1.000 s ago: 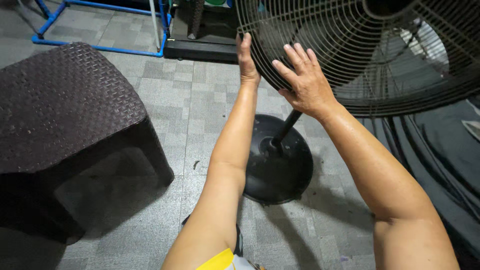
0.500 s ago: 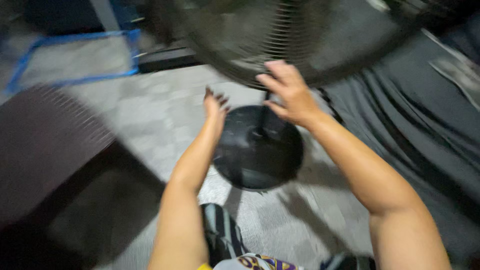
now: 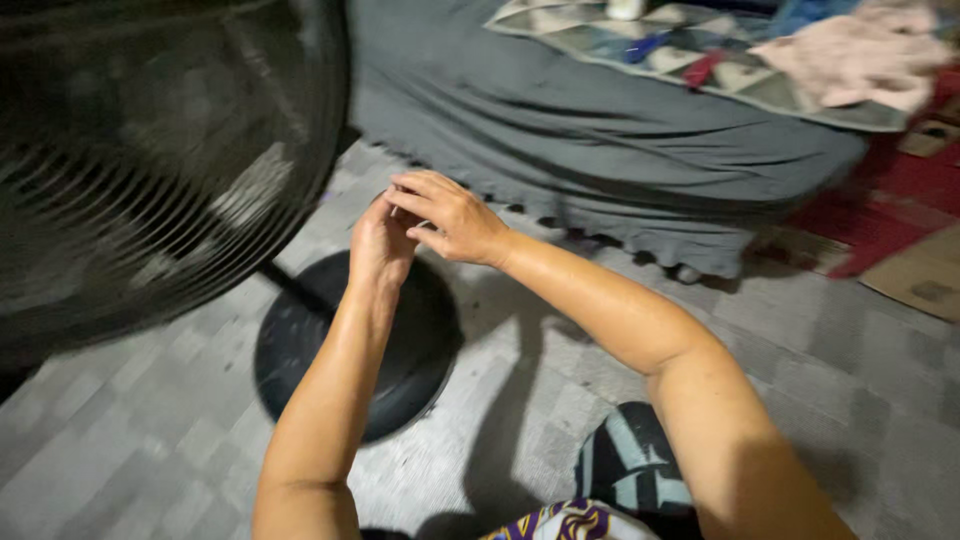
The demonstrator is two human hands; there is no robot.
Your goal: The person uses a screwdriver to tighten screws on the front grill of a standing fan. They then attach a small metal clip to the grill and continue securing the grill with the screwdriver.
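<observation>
Both hands meet just left of the frame's centre, above the fan's round black base (image 3: pixel 350 350): the left hand (image 3: pixel 380 248) is raised with its fingers curled inward, and the right hand (image 3: pixel 450 215) lies over it, fingertips pressing at the left palm or fingers. Whether either grip encloses a small part I cannot tell; the fingers hide whatever may be between them, and neither hand touches the fan. The black wire fan head (image 3: pixel 150 160) fills the upper left of the frame, tilted and leaning out over the grey tiled floor (image 3: pixel 800 350), with its thin pole (image 3: pixel 290 285) slanting down to the base. With no hand steadying it, the heavy head looks likely to swing or tip the stand, and it hangs close enough to the forearms to strike them. If something small is pinched between the fingers, it could slip and roll under the grey bed skirt (image 3: pixel 600 150) in the upper middle. A foot in a dark sandal (image 3: pixel 630 465) sits at the bottom, near the base.
</observation>
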